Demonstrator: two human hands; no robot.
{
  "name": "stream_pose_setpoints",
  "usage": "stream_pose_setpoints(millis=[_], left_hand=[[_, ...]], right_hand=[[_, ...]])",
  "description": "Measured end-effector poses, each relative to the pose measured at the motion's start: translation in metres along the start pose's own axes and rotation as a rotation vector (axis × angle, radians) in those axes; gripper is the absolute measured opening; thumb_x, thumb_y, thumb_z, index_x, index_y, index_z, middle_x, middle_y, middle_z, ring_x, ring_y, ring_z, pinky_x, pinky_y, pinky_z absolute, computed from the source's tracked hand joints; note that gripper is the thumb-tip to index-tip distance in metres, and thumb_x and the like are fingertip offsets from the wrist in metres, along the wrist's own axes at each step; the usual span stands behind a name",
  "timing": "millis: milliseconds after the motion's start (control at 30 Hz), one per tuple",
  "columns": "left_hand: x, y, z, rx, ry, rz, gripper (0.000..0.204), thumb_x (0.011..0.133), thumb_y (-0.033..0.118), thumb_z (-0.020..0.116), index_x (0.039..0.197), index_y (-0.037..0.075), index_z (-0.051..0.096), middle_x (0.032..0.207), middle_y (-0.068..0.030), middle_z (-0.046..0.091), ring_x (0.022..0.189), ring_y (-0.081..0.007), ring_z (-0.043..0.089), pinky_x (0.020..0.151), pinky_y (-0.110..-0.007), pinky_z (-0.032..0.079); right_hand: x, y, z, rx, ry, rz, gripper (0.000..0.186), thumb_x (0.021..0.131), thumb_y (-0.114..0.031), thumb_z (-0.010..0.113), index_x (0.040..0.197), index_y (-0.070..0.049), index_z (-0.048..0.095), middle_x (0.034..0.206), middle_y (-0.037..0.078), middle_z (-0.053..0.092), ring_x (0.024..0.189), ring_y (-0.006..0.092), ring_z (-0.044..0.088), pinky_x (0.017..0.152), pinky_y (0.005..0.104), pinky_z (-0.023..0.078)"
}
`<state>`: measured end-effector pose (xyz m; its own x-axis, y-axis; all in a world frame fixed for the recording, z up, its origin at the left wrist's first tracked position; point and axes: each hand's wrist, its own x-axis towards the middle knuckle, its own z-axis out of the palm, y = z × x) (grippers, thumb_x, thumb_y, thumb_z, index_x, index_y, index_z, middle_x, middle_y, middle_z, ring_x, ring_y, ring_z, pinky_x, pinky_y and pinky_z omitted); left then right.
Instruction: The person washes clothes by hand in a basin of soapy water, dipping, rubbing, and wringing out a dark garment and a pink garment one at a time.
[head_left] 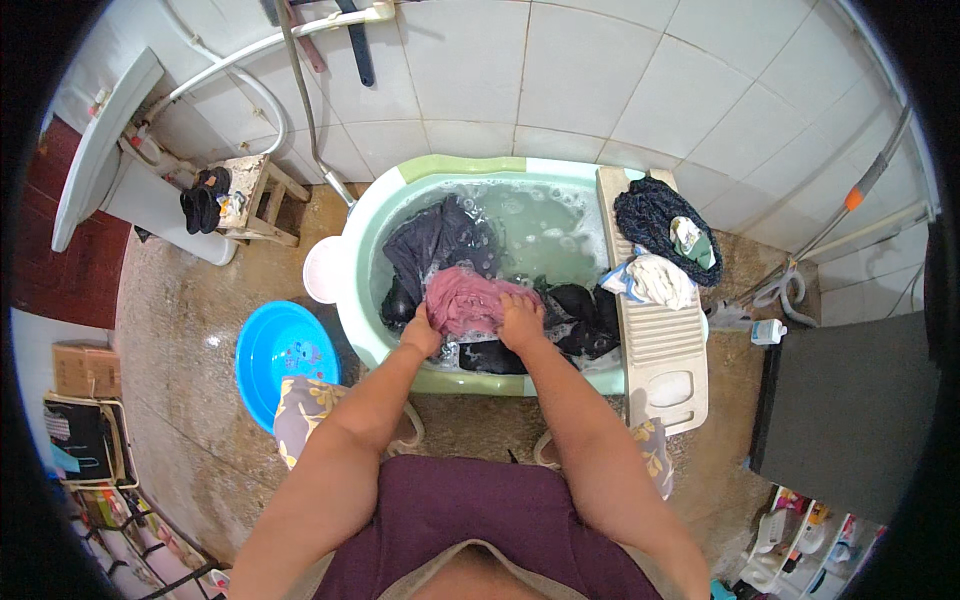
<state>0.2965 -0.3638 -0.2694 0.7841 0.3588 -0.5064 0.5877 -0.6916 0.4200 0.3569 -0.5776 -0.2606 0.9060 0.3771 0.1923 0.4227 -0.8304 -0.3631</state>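
Soapy, cloudy water fills a pale green and white tub (pixel 470 382) in front of me. A bunched pink cloth (pixel 465 302) lies wet among the laundry, between my two hands. My left hand (pixel 421 332) grips its left edge, and my right hand (pixel 520 322) grips its right side. Dark grey clothing (pixel 440 238) floats just beyond the pink cloth. Black garments (pixel 585 318) lie half under water to the right, with another black piece (pixel 492 357) below my right hand. The fingertips are partly buried in cloth.
A beige washboard (pixel 658 345) spans the tub's right end, bearing a dark knitted garment (pixel 640 210), a white cloth (pixel 660 280) and a soap bar (pixel 670 387). A blue basin (pixel 262 385) stands at left on the wet floor. Shoes (pixel 203 205) rest on a wooden stool (pixel 262 215).
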Motion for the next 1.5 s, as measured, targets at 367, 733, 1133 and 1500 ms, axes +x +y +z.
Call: stream_pose_setpoints(millis=[367,733,1133,1500], left_hand=[[0.009,0.072,-0.101,-1.532,0.033,0.062,0.021,0.082,0.016,0.054,0.102,0.008,0.057,0.087,-0.0026,0.059,0.077,-0.0165,0.057,0.066,-0.034,0.050],[0.012,0.076,-0.099,-1.191,-0.169,-0.056,0.059,0.079,0.024,0.061,0.133,0.017,0.037,0.121,-0.0060,0.048,0.110,-0.0210,0.043,0.088,-0.045,0.037],[0.019,0.083,-0.054,-1.227,-0.262,0.032,0.025,0.090,0.021,0.051,0.102,0.000,0.060,0.094,-0.0051,0.064,0.085,-0.0160,0.059,0.077,-0.029,0.045],[-0.009,0.151,-0.173,-1.185,0.178,0.490,0.026,0.090,0.020,0.053,0.103,-0.001,0.059,0.092,-0.0034,0.061,0.081,-0.0103,0.054,0.074,-0.023,0.043]], right_hand=[[0.028,0.096,-0.025,0.705,-0.416,0.545,0.029,0.071,-0.020,0.064,0.089,0.003,0.063,0.080,0.012,0.064,0.074,0.0179,0.058,0.068,0.0270,0.044],[0.094,-0.037,-0.149,1.723,-0.222,0.470,0.026,0.085,-0.015,0.056,0.105,0.001,0.059,0.092,0.005,0.062,0.081,0.0122,0.058,0.073,0.0251,0.047],[0.085,-0.016,-0.182,1.411,-0.307,0.393,0.020,0.082,-0.015,0.059,0.092,0.002,0.063,0.083,0.002,0.062,0.074,0.0096,0.055,0.069,0.0234,0.045],[0.075,0.049,-0.126,0.964,-0.128,0.524,0.022,0.081,-0.015,0.061,0.090,0.005,0.063,0.080,0.004,0.063,0.071,0.0111,0.056,0.064,0.0251,0.045]])
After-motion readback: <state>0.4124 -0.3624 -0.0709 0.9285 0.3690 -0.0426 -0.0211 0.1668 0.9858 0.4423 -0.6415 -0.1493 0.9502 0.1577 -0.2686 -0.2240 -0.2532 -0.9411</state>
